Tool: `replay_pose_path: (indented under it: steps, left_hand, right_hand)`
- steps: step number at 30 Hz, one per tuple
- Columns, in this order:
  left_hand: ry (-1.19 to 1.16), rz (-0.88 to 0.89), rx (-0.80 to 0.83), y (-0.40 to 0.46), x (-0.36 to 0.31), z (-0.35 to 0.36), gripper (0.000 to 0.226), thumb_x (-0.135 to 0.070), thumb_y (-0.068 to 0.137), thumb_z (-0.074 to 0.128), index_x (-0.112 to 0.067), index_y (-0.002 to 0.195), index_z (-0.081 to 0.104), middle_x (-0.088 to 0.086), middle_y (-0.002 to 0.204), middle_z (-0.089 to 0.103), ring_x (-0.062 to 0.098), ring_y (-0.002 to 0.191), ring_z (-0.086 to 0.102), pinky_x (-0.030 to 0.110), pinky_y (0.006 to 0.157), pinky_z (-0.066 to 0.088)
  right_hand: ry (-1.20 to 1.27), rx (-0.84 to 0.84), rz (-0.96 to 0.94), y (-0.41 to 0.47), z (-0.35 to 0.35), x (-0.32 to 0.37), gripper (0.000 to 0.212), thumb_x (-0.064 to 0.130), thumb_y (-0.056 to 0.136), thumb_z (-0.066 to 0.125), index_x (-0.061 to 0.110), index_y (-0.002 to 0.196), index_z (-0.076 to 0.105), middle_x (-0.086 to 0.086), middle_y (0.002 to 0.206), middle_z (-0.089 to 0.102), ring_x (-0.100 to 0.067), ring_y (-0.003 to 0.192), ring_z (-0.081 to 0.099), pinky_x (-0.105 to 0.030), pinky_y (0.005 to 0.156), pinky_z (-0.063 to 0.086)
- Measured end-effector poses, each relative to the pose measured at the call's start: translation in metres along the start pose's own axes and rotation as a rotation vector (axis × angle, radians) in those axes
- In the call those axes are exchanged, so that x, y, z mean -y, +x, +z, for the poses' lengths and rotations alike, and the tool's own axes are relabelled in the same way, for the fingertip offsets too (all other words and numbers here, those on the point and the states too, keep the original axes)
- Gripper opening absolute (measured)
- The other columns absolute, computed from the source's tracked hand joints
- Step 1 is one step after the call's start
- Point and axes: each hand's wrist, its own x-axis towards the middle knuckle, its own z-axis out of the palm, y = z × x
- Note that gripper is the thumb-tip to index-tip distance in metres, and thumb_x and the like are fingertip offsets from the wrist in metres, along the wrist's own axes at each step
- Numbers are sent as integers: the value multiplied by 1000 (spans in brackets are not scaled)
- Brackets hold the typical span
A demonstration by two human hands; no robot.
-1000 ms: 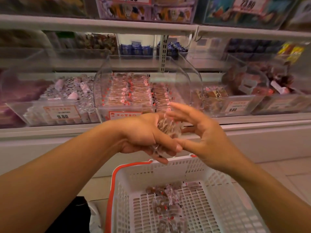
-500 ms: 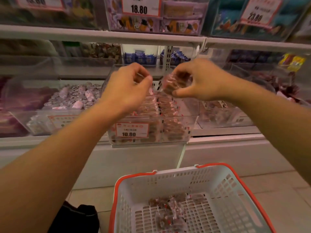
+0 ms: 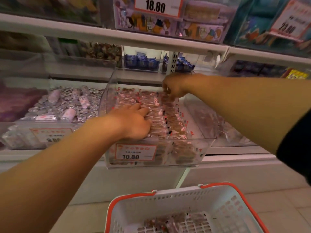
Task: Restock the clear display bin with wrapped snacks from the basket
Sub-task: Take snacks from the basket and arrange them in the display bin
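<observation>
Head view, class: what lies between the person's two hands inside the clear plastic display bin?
In the head view, rows of clear-wrapped brown snacks lie between the left hand and right hand, inside the clear plastic display bin.

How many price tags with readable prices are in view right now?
4: 18.80 on the top shelf centre, 23.80 top right, 10.80 on the clear display bin's front, 9.80 on the left bin. Others may be hidden.
</observation>
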Motion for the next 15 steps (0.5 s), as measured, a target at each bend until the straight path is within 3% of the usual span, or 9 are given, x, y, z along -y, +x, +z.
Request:
replay_pose_path:
  steps: [2, 4, 10, 15]
  left_hand:
    - [9, -6, 7, 1, 1, 1, 61, -53, 101, 25, -33, 156, 7, -4, 165, -3, 24, 152, 2, 49, 122, 9]
    - [-7, -3, 14, 1, 2, 1, 61, -52, 101, 26, -34, 156, 6, -4, 165, -4, 23, 152, 0, 49, 122, 7]
    - [-24, 12, 0, -2, 3, 1, 61, -53, 101, 27, -35, 156, 6, -5, 165, -4, 21, 152, 0, 47, 123, 6]
    - [-30, 7, -4, -2, 3, 1, 61, -54, 101, 27, -36, 156, 7, -6, 165, -3, 22, 152, 1, 47, 123, 6]
  right_hand:
    - [-18, -14, 2, 6, 5, -2, 43, 21, 80, 79, 17, 117, 58, -5, 110, 61, -25, 93, 61, -36, 78, 53]
    - [-2, -62, 3, 10, 8, -7, 44, 15, 81, 76, 19, 120, 57, -6, 112, 61, -26, 93, 61, -37, 80, 55]
    - [-21, -50, 5, 13, 8, -7, 32, 24, 74, 84, 17, 99, 65, -4, 97, 65, -23, 83, 64, -38, 75, 58]
    - [-74, -140, 1, 11, 10, -3, 21, 10, 76, 78, 14, 91, 64, -8, 92, 63, -25, 76, 62, -38, 69, 58]
